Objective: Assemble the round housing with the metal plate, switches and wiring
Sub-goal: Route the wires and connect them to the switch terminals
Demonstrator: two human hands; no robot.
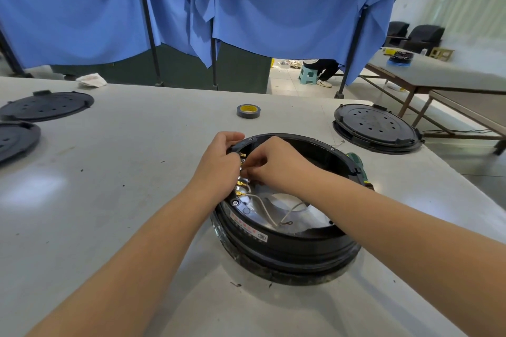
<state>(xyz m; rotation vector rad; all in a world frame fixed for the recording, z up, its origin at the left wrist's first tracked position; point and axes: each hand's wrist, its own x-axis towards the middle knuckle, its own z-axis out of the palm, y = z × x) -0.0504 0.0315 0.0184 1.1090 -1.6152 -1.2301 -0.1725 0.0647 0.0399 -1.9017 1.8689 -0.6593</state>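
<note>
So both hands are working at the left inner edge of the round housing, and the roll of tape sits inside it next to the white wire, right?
Not quite. The head view shows the tape on the table, beyond the housing, not inside it. The rest holds: the left hand and right hand work at its left inner edge, and the white wire lies inside.

- Blue curtains [169, 8] hang on dark poles [147, 22] past my white table [109, 200].
- To my right: a long bench [438, 74], black armchairs [421, 37], pale tiled floor [284, 82].
- A light-green stool [308, 74] stands there.
</note>
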